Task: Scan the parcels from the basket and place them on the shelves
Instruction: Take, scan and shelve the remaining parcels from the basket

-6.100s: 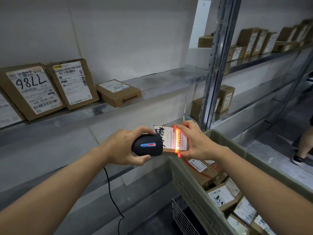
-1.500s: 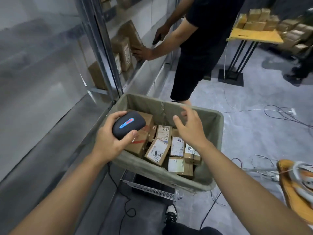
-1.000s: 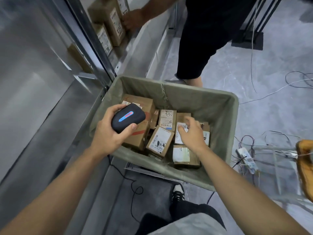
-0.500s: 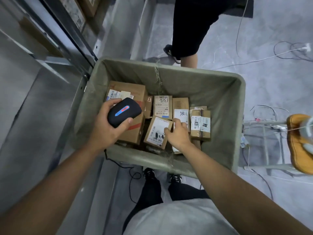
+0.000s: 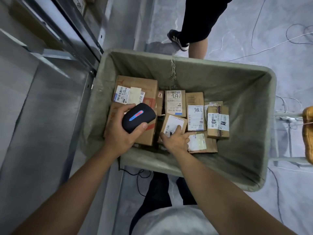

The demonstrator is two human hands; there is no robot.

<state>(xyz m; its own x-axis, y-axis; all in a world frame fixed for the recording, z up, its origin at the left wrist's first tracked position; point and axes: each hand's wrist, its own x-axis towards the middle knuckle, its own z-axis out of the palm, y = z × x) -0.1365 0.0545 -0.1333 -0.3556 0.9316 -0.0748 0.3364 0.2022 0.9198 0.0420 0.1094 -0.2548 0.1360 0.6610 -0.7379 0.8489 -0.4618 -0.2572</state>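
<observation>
A grey-green basket (image 5: 225, 167) holds several brown cardboard parcels with white labels. My left hand (image 5: 118, 133) grips a black handheld scanner (image 5: 138, 117) with a red and blue stripe, held over a large box (image 5: 137, 89) at the basket's left. My right hand (image 5: 176, 139) reaches down into the basket and closes on a small tilted parcel (image 5: 172, 122), thumb on its left edge and fingers on its label. Beside it lie parcels marked "98LL" (image 5: 195, 117) and "1512" (image 5: 175, 103).
Grey metal shelving (image 5: 42, 102) with an upright post (image 5: 79, 29) runs along the left. Another person's legs (image 5: 194, 29) stand just behind the basket. Loose cables (image 5: 288, 41) trail over the grey floor on the right, beside an orange object (image 5: 308, 133) on a metal frame.
My view tipped down from the shelves onto the basket. My right hand dropped into it and took hold of the small tilted parcel. The left hand kept the scanner.
</observation>
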